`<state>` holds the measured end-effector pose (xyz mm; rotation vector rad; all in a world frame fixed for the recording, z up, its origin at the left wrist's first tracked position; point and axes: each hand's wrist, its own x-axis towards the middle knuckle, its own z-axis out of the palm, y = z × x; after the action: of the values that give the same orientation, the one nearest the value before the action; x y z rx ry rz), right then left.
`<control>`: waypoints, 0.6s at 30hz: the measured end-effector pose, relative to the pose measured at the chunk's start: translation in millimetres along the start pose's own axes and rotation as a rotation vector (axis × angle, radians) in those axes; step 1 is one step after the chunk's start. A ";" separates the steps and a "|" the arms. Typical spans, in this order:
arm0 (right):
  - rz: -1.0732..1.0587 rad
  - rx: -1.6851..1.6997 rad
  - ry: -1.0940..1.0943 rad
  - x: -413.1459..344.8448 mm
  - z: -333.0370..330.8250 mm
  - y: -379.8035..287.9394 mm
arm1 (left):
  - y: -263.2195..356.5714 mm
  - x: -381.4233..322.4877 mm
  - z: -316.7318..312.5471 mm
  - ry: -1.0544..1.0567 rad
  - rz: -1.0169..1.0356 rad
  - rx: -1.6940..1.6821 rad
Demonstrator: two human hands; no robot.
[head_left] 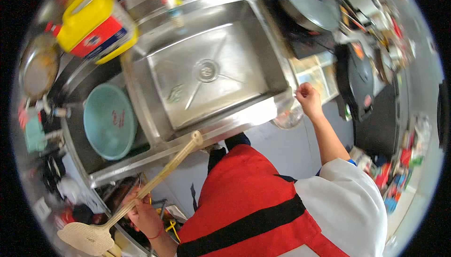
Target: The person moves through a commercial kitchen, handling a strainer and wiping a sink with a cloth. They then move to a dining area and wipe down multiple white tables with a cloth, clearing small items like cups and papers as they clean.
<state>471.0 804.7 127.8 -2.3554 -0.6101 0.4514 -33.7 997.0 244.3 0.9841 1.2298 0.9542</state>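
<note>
My left hand (146,214) grips the handle of a beige plastic fly swatter (169,169). Its perforated head points to the lower left, and the handle's end reaches over the front rim of a stainless steel sink (211,133). Beyond the front right corner of that sink is my right hand (309,98), fingers curled together; I see nothing held in them. A small scrap of greenish-white material (175,93) lies on the floor of the right basin, left of the drain (206,71). In the left basin sits a light green plastic basin (109,123).
A yellow jug (98,27) with a red cap stands behind the left basin. To the right are a lidded wok (306,1), a dark electric griddle (357,77) and tiles (319,73). A clear round container (289,117) shows below the sink corner. Shelved goods (405,165) line the right.
</note>
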 end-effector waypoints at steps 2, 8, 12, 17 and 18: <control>0.108 -0.074 0.116 -30.0 -49.1 40.5 | 2.3 7.3 15.3 -0.030 -0.021 -0.037; 0.477 -0.146 0.279 -83.7 -81.4 166.2 | 14.3 20.6 46.6 -0.228 0.033 0.036; 0.362 -0.248 0.214 -68.9 -65.8 185.2 | 24.1 19.8 51.2 -0.279 0.046 0.098; 0.541 -0.416 0.074 -54.3 -73.0 197.7 | 26.4 13.3 60.3 -0.188 0.067 0.116; 0.340 -0.434 0.193 -59.9 -71.2 196.8 | 26.2 12.9 58.0 -0.241 0.043 0.047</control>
<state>514.4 603.4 57.3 -2.8928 -0.2284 0.2476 23.9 1012.7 269.8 1.1318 1.0357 0.8166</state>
